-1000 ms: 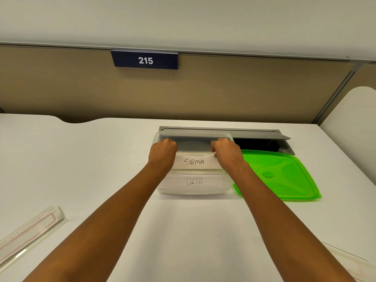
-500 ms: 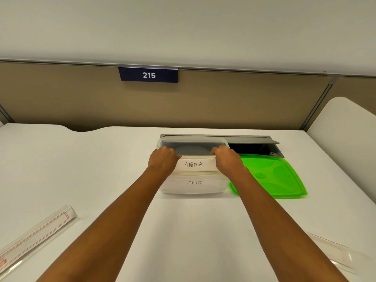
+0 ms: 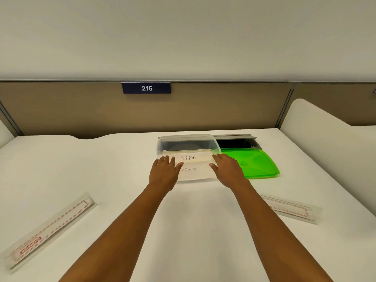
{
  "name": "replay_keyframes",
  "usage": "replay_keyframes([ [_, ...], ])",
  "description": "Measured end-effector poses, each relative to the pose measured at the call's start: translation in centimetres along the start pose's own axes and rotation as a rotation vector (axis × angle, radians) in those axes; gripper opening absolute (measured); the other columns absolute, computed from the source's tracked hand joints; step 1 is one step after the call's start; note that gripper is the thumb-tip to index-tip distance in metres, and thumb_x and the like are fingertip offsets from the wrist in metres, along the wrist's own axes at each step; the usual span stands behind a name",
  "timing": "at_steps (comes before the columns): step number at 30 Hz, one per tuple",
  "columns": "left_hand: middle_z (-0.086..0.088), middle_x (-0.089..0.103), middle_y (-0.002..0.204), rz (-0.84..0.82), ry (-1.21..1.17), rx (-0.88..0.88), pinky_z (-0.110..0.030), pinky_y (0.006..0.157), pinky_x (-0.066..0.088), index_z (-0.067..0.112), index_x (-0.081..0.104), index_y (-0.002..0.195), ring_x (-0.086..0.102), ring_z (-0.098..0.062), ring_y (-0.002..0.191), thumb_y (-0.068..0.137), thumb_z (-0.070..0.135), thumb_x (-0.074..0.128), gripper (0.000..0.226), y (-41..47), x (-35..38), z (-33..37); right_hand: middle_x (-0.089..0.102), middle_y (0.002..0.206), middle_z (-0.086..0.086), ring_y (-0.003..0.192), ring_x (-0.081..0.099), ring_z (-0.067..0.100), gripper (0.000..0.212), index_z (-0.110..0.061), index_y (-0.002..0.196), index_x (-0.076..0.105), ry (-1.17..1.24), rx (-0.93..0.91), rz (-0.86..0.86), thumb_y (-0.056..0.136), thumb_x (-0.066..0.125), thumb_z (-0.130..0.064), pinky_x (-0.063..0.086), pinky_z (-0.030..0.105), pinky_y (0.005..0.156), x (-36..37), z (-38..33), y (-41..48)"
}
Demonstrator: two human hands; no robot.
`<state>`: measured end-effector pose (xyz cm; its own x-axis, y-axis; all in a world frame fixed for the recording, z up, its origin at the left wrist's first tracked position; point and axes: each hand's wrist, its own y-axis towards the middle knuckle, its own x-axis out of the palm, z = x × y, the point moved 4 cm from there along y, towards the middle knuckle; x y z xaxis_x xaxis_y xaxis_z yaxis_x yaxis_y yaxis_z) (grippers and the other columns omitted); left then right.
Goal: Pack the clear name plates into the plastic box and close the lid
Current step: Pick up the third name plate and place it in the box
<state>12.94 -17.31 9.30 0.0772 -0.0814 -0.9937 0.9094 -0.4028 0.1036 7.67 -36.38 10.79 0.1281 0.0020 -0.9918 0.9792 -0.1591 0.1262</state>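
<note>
A clear plastic box (image 3: 188, 139) stands on the white desk, its top uncovered. A name plate marked SIGMA (image 3: 190, 157) rests across the box's front part, with a second written plate (image 3: 190, 169) showing below it. My left hand (image 3: 163, 173) hovers at the box's front left with fingers spread and holds nothing. My right hand (image 3: 227, 169) is at the front right, fingers also apart. The green lid (image 3: 256, 163) lies flat on the desk just right of the box.
A long clear name plate (image 3: 48, 228) lies at the near left of the desk (image 3: 81, 169), another (image 3: 289, 207) at the near right. An open grey cable hatch (image 3: 237, 140) sits behind the box. A beige partition with a 215 sign (image 3: 146, 88) closes the back.
Both hands have let go of the SIGMA plate's ends and drawn back toward me with fingers spread. The plate now rests in the box.
</note>
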Motion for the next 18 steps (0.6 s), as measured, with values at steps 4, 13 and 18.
replay_keyframes([
  [4, -0.009, 0.017, 0.16, -0.004, -0.11, -0.056, -0.038, 0.121, 0.013, 0.016, 0.02, 0.151, 0.014, -0.026, 0.149, 0.102, 0.043, 0.017, 0.056, -2.1, -0.3, 1.2, 0.038, 0.151, 0.007, 0.141, 0.031, 0.023, 0.048, -0.014, 0.145, 0.034, 0.111, 0.058, 0.054, 0.101, 0.034, -0.035, 0.028, 0.035, 0.115, -0.1, 1.4, -3.0],
  [13, -0.01, 0.038, 0.152, 0.043, -0.561, -0.125, -0.036, 0.117, 0.024, 0.012, 0.039, 0.144, 0.031, -0.025, 0.142, 0.102, 0.036, 0.029, 0.049, -5.6, 1.0, 11.4, 0.053, 0.131, 0.018, 0.122, 0.046, 0.033, 0.04, -0.007, 0.133, 0.051, 0.435, 0.394, 0.226, 0.099, 0.044, -0.027, 0.04, 0.04, 0.1, 0.0, 11.8, -10.5],
  [18, -0.023, 0.056, 0.132, -0.091, -0.865, -0.306, -0.037, 0.102, 0.036, -0.001, 0.055, 0.124, 0.049, -0.037, 0.124, 0.104, 0.034, 0.02, 0.053, -5.7, 2.6, 17.8, 0.054, 0.128, 0.026, 0.121, 0.048, 0.041, 0.041, -0.001, 0.126, 0.055, 0.616, 0.692, 0.233, 0.099, 0.043, -0.029, 0.039, 0.041, 0.1, 1.0, 19.4, -13.4],
])
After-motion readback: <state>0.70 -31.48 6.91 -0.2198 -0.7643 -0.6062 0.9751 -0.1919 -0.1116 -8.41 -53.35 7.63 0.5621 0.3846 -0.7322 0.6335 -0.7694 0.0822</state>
